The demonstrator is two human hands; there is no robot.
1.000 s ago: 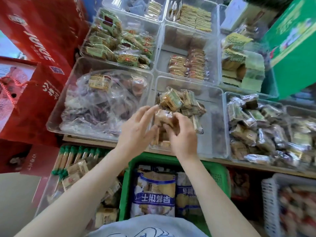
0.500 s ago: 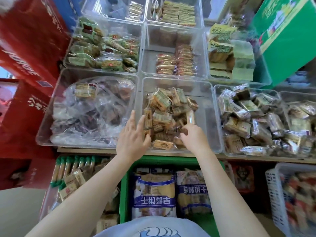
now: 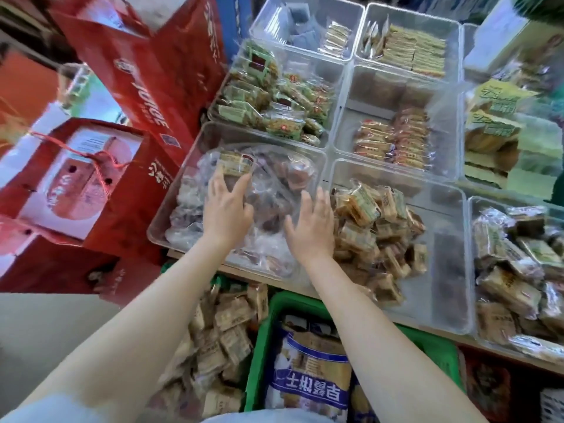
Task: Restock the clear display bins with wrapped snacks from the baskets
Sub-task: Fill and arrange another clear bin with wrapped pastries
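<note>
Over the clear bin [image 3: 171,209] of crinkled plastic-wrapped snacks [image 3: 268,209], both hands' fingers [image 3: 225,184] lie spread, holding nothing.

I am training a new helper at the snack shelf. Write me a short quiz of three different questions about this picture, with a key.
1. True or false: the left hand and the right hand both have their fingers spread.
2. Which bin are both hands over? A) the bin of clear crumpled bags B) the bin of orange packs C) the top bin of sandwich biscuits
3. Fill in: the basket below the shelf is ____ in colour.

Key: 1 true; 2 A; 3 green.
</note>
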